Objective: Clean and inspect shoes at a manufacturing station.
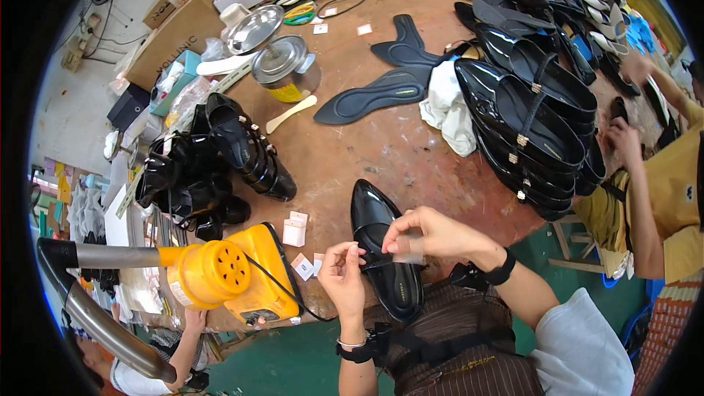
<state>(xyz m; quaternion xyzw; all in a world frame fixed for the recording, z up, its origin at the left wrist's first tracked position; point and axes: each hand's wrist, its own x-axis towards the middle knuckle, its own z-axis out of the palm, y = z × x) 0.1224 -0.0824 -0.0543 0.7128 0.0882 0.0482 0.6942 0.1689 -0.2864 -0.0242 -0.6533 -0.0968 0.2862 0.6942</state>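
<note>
glossy black shoe (385, 249) between both hands

Just the one view here, a fisheye cam worn on the head, looking steeply down and forward over a brown worktable (381, 147). It sits close: the wearer's left hand (343, 276) and right hand (429, 233) come in from the bottom edge, right over a glossy black shoe (381, 249) at the near table rim. The lens bends everything toward a dark round border. Far edge of the table lands up top, green floor (293, 363) at the bottom, and a co-worker's yellow sleeve (671, 191) squeezes in on the right
</note>
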